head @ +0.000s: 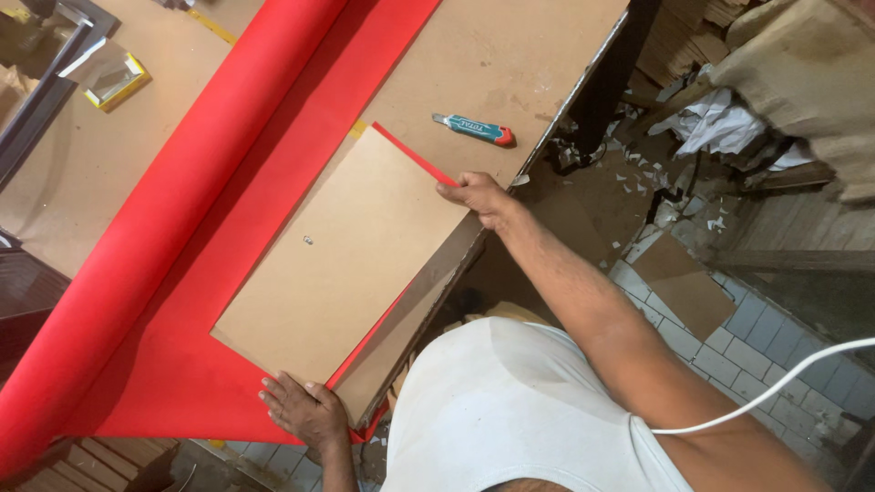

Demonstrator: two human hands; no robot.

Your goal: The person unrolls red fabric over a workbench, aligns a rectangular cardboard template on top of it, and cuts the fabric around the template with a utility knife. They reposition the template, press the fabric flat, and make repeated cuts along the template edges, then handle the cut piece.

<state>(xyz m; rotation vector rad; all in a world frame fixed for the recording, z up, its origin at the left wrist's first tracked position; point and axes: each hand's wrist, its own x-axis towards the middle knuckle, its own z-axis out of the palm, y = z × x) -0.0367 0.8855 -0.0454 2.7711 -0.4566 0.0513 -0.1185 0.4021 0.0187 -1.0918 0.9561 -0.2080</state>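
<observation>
A brown rectangular board lies on a sheet of red paper that unrolls from a long red roll across the brown workbench. My right hand grips the board's far right corner, where a thin red strip shows along the edge. My left hand presses flat on the board's near corner and the red paper at the bench edge. A small metal piece sits in the board's middle.
A teal and red utility knife lies on the bench beyond my right hand. A yellow-edged frame sits at the far left. Paper scraps and cardboard litter the tiled floor on the right. A white cable crosses my arm.
</observation>
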